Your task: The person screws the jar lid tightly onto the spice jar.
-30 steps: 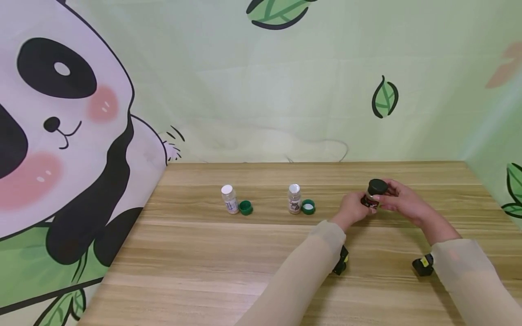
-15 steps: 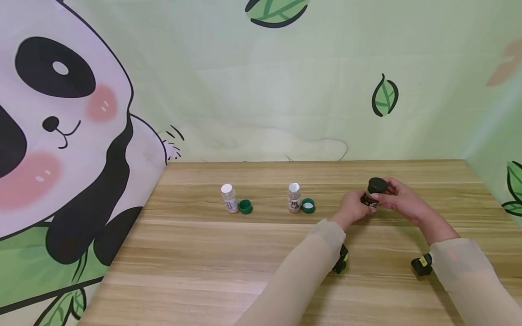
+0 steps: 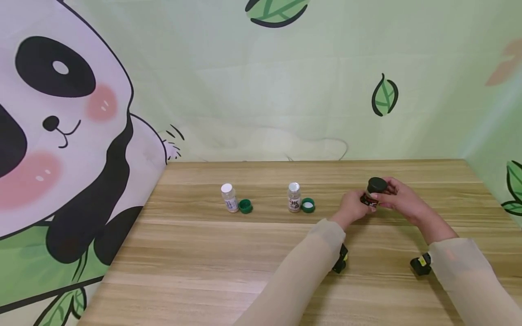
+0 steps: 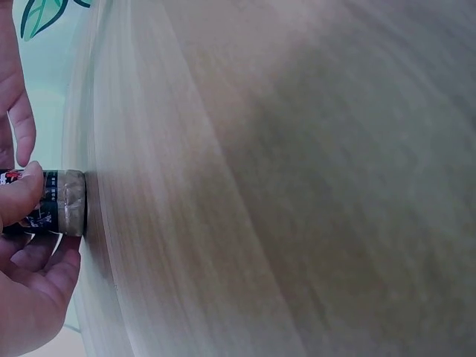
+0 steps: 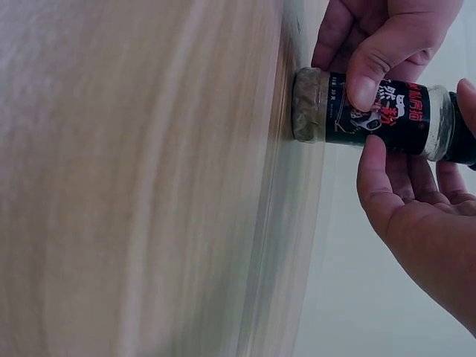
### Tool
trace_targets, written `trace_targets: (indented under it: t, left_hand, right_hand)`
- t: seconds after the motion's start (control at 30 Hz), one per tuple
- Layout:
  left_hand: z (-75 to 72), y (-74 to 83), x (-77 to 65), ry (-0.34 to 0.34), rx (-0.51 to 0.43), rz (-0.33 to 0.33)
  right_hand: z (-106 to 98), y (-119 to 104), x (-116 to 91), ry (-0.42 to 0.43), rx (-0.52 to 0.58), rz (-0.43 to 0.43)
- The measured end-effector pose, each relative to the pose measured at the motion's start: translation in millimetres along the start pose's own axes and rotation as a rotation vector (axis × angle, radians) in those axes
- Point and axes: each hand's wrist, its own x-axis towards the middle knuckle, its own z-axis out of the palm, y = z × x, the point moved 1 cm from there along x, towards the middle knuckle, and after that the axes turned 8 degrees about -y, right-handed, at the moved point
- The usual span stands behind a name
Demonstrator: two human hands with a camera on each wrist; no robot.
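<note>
A spice bottle with a black label point(image 5: 387, 111) stands upright on the table at the right of the head view. Pale contents show through its clear lower end. My left hand point(image 3: 354, 208) grips the bottle round its label, thumb across the front, as the left wrist view also shows. Up at the black cap point(image 3: 377, 184), my right hand point(image 3: 401, 201) holds it between thumb and fingers, and one of its fingertips lies against the label in the right wrist view. The cap sits at the bottle's neck.
Left of the hands stand two small clear bottles, one with a white top point(image 3: 230, 199) and one with a silvery top point(image 3: 294, 198). Beside each lies a green cap, the left one point(image 3: 245, 206) and the right one point(image 3: 308, 205). A panda-print cloth hangs behind the wooden table point(image 3: 195, 262).
</note>
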Motion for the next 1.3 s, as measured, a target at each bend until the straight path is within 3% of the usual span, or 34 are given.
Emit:
trace_targets:
  t: [0.6, 0.83, 1.03, 1.3]
  left_hand:
    - [1.8, -0.9, 1.4, 0.005, 0.008, 0.015]
    - [2.9, -2.5, 3.7, 0.002, -0.023, 0.009]
    - [3.7, -3.1, 3.5, 0.01, 0.005, -0.004]
    - [2.4, -2.3, 3.3, 0.008, 0.013, -0.002]
  right_hand:
    - [-17, -2, -3, -0.184, 0.04, -0.028]
    - [-20, 0, 0, -0.193, 0.041, -0.016]
    - [-18, 1, -1, -0.197, 0.023, -0.022]
    - [-15, 1, -1, -0.144, 0.01, -0.028]
